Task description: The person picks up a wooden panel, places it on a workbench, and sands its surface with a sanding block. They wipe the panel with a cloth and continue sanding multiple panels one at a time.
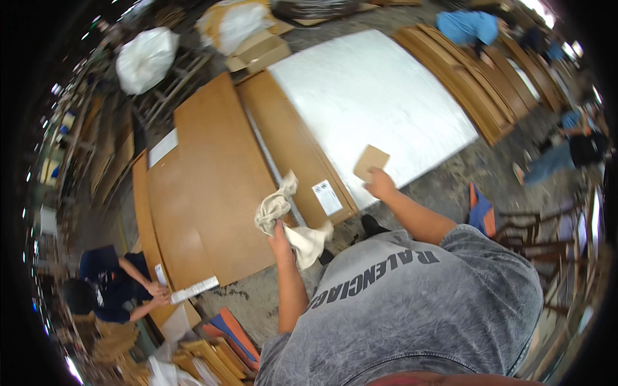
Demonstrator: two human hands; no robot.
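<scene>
Navy clothing covers the co-worker (103,283) at the near left, whose two hands meet at one end of a white strip (194,289). That strip lies over the near edge of a broad brown panel (212,193), which stretches away to the far left.

To its right, the left hand (279,241) grips a cream cloth (273,209), bunched above the fist, with a loose tail hanging to the right. Just beyond the cloth, a narrow brown board (283,122) runs from far left to near right. Near its near end sits a white label (327,197) with round dark marks and lines of print too small to read.

Next to the right is a wide white panel (373,96), its long axis seeming to run the same way as the narrow board. It lies ahead of the body, and the right hand is the nearer one, over its near part; the left hand is off to its left. The right hand (381,185) pinches a flat tan pad (371,162) above the white surface; whether the two touch, I cannot tell. Large dark lettering crosses the wearer's grey shirt (438,309). Farther right, long brown boards (444,71) lie side by side, with a person in blue (468,27) bending over them.
</scene>
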